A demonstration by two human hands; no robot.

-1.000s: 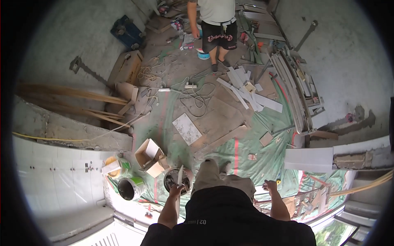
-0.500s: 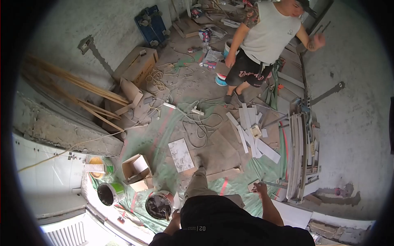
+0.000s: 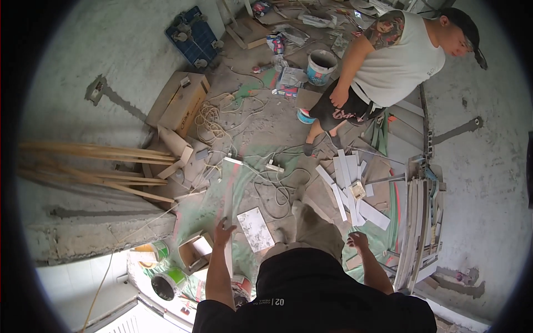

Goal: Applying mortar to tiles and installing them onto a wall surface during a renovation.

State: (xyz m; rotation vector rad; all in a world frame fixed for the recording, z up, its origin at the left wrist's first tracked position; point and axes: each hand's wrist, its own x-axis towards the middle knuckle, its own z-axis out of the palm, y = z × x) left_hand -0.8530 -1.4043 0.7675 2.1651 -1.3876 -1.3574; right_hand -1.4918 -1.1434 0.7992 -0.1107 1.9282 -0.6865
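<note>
My left hand (image 3: 224,232) is raised, fingers apart, holding nothing; it hangs between an open cardboard box (image 3: 191,256) and a white, grey-smeared board (image 3: 256,229) on the floor. Below that forearm, a red-and-white bucket (image 3: 242,284) of dark mix is partly covered by my arm. On the other side, my right hand (image 3: 358,240) has loosely curled, parted fingers with nothing visible in them. Under it a small tan flat piece (image 3: 353,261) shows on the floor sheet. White tile strips (image 3: 347,180) lie scattered beyond that hand.
A person (image 3: 397,66) in a white sleeveless top stands ahead, beside buckets (image 3: 321,67). Loose cables (image 3: 283,186) cross the floor. Wooden strips (image 3: 105,158) jut out at left; long planks (image 3: 416,222) stack along the right. Another bucket (image 3: 166,284) stands near the lower left.
My left hand has risen from beside the mix bucket. My right hand has moved up slightly, away from the small flat piece. The other person has turned and leaned to the right.
</note>
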